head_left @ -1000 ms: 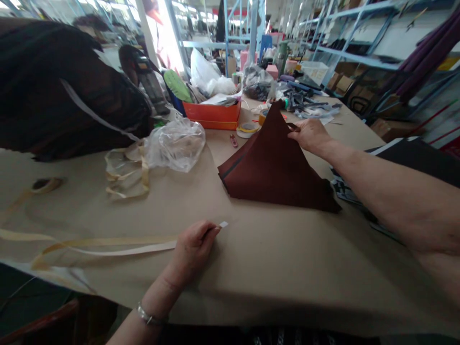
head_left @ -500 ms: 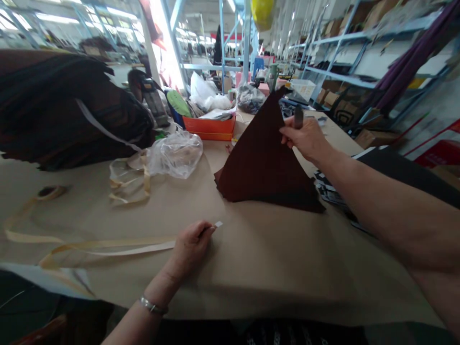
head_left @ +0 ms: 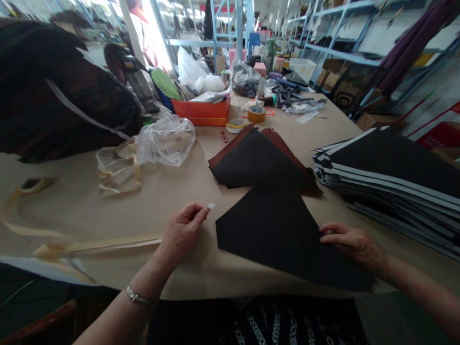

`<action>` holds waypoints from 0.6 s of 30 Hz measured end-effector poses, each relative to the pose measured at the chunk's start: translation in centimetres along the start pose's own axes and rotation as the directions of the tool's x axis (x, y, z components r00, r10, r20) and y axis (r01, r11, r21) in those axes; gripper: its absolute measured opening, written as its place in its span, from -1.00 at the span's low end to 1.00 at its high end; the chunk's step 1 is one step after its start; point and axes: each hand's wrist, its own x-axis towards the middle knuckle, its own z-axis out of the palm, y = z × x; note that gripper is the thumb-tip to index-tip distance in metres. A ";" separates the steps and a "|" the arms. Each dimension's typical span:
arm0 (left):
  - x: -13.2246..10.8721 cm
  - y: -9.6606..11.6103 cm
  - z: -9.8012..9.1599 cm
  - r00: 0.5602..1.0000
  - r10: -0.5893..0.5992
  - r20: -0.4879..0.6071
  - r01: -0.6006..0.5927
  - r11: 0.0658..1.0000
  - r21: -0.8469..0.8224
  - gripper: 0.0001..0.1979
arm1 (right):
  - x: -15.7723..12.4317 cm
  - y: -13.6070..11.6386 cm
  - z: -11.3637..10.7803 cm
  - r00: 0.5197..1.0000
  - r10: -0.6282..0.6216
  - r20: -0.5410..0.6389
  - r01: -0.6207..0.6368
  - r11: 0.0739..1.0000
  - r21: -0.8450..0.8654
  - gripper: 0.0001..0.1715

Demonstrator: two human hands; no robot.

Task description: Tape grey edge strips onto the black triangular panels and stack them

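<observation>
My left hand (head_left: 185, 227) is closed in a pinch on a narrow tape strip (head_left: 125, 243). The strip's short white end pokes out past the fingertips, and its pale yellow length trails left over the table. My right hand (head_left: 352, 242) pinches the right edge of a black fabric panel (head_left: 266, 230), which lies in front of me with its lower right part near the table edge. Behind it, partly overlapped, rests a small stack of brown and black panels (head_left: 251, 158). Between my left fingertips and the black panel is a small gap.
To the right lies a tall pile of black panels with white edges (head_left: 391, 177). A plastic bag (head_left: 168, 141), an orange box (head_left: 201, 112), tape rolls (head_left: 256, 113) and a dark fabric heap (head_left: 61, 100) stand farther back. A loose tape roll (head_left: 34, 184) lies at left.
My right hand has come down and toward me with a panel, which now lies dark side up on the table instead of hanging raised over the stack. The left hand keeps its pinch.
</observation>
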 end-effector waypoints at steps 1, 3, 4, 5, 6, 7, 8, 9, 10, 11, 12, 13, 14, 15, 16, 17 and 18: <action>-0.2 0.3 0.2 1.000 0.026 -0.016 -0.026 0.999 0.036 -0.74 | -0.7 0.8 0.2 1.000 0.000 -0.013 -0.001 0.997 -0.076 -0.68; -0.9 1.3 0.8 0.994 0.103 -0.026 -0.099 0.987 0.125 -0.77 | -1.1 1.8 -0.2 0.999 0.014 -0.029 -0.019 0.981 -0.194 -0.61; -1.3 1.9 1.1 0.990 0.141 0.002 -0.139 0.977 0.162 -0.78 | -1.0 2.1 -0.7 0.999 0.029 -0.026 -0.034 0.976 -0.215 -0.59; -1.8 2.6 1.6 0.984 0.169 0.061 -0.178 0.966 0.186 -0.79 | -0.8 2.4 -1.3 0.999 0.045 -0.020 -0.048 0.974 -0.223 -0.59; -2.3 3.3 2.2 0.972 0.189 0.142 -0.215 0.956 0.199 -0.79 | -0.6 2.7 -1.9 0.997 0.069 -0.023 -0.073 0.972 -0.225 -0.60; -2.9 3.9 2.8 0.951 0.202 0.235 -0.252 0.946 0.205 -0.79 | -0.3 2.9 -2.6 0.994 0.100 -0.040 -0.107 0.969 -0.225 -0.62; -3.4 4.5 3.6 0.921 0.210 0.327 -0.288 0.935 0.209 -0.79 | 0.0 3.1 -3.1 0.989 0.136 -0.065 -0.148 0.962 -0.229 -0.64; -3.8 5.0 4.3 0.888 0.217 0.406 -0.325 0.920 0.220 -0.78 | 0.3 3.2 -3.6 0.979 0.178 -0.102 -0.198 0.953 -0.231 -0.65; -4.1 5.4 5.1 0.857 0.227 0.464 -0.369 0.897 0.243 -0.78 | 0.7 3.2 -3.8 0.964 0.224 -0.141 -0.252 0.940 -0.228 -0.65; -4.3 5.6 5.9 0.828 0.239 0.507 -0.417 0.867 0.273 -0.78 | 1.1 3.2 -3.9 0.948 0.269 -0.171 -0.303 0.928 -0.219 -0.65; -4.3 5.7 6.6 0.805 0.251 0.537 -0.464 0.831 0.308 -0.79 | 1.5 3.1 -3.7 0.933 0.308 -0.186 -0.343 0.916 -0.208 -0.65; -4.3 5.7 7.2 0.788 0.261 0.557 -0.504 0.794 0.341 -0.80 | 2.0 2.9 -3.3 0.923 0.337 -0.188 -0.372 0.907 -0.200 -0.65; -4.2 5.6 7.6 0.775 0.268 0.572 -0.534 0.762 0.367 -0.80 | 2.6 2.6 -2.8 0.914 0.361 -0.184 -0.393 0.899 -0.194 -0.65; -4.1 5.5 8.0 0.768 0.271 0.581 -0.552 0.739 0.385 -0.81 | 3.2 2.2 -2.2 0.911 0.373 -0.176 -0.403 0.894 -0.193 -0.65; -4.0 5.4 8.2 0.766 0.271 0.583 -0.560 0.727 0.397 -0.81 | 3.9 1.9 -1.6 0.914 0.372 -0.162 -0.400 0.895 -0.198 -0.65; -4.0 5.3 8.3 0.770 0.273 0.576 -0.559 0.724 0.404 -0.80 | 4.6 1.5 -1.0 0.919 0.364 -0.152 -0.390 0.897 -0.207 -0.63; -4.0 5.3 8.4 0.775 0.278 0.567 -0.555 0.728 0.402 -0.79 | 5.3 1.2 -0.5 0.925 0.354 -0.141 -0.377 0.901 -0.216 -0.60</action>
